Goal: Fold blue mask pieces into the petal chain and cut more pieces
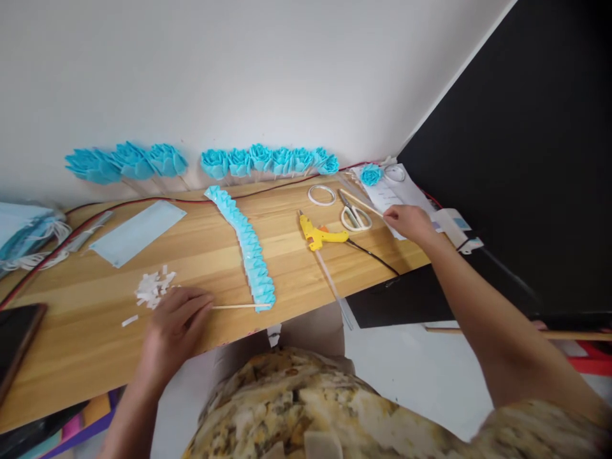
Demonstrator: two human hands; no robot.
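In my left hand (pixel 179 322), thumb and fingers pinch a thin wooden stick (pixel 239 306). Its far end lies across the near end of a long blue strip (pixel 246 245) with a row of pointed petals. At the right, my right hand (pixel 408 223) is closed at the near end of another pale stick (pixel 361 202), which points back and left. Beside that stick lie white-handled scissors (pixel 354 217). A yellow hot glue gun (pixel 318 234), with a clear glue stick (pixel 335 290) in its rear, rests between the strip and my right hand.
Blue flowers on sticks (pixel 261 159) lean along the wall, and one blue flower (pixel 371 174) lies on white paper. White scraps (pixel 153 288), a flat blue mask (pixel 138 233), a white ring (pixel 322 195) and a phone (pixel 19 341) are on the table. Cables cross the back.
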